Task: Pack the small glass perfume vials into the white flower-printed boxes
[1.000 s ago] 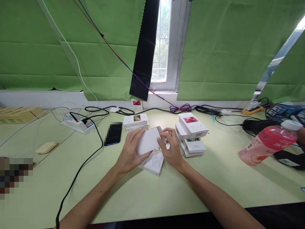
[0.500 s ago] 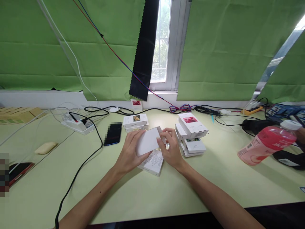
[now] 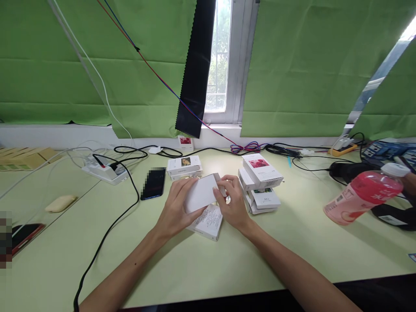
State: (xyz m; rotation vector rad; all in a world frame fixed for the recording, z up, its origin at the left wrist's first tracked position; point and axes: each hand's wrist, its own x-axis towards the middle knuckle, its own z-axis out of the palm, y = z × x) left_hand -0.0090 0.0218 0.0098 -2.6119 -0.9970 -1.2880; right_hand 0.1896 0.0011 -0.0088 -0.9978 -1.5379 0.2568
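A small white box (image 3: 200, 192) is held above the pale green table (image 3: 195, 264), plain side toward me. My left hand (image 3: 173, 211) grips its left side from below. My right hand (image 3: 231, 204) pinches its right end with thumb and fingertips. Under the hands another white box (image 3: 208, 223) lies flat with printed text up. Just right of my right hand stands a leaning stack of white boxes (image 3: 261, 182), the top one showing a red picture. A pair of white boxes (image 3: 184, 166) lies behind my left hand.
A dark phone (image 3: 154, 183) lies left of the boxes, a black cable (image 3: 107, 229) trailing from a white power strip (image 3: 104, 170). A pink bottle (image 3: 365, 197) is tilted at the right, held at its cap by another person's hand. Cables run along the window sill.
Both hands stay on the white box with almost no movement. The view has shifted slightly.
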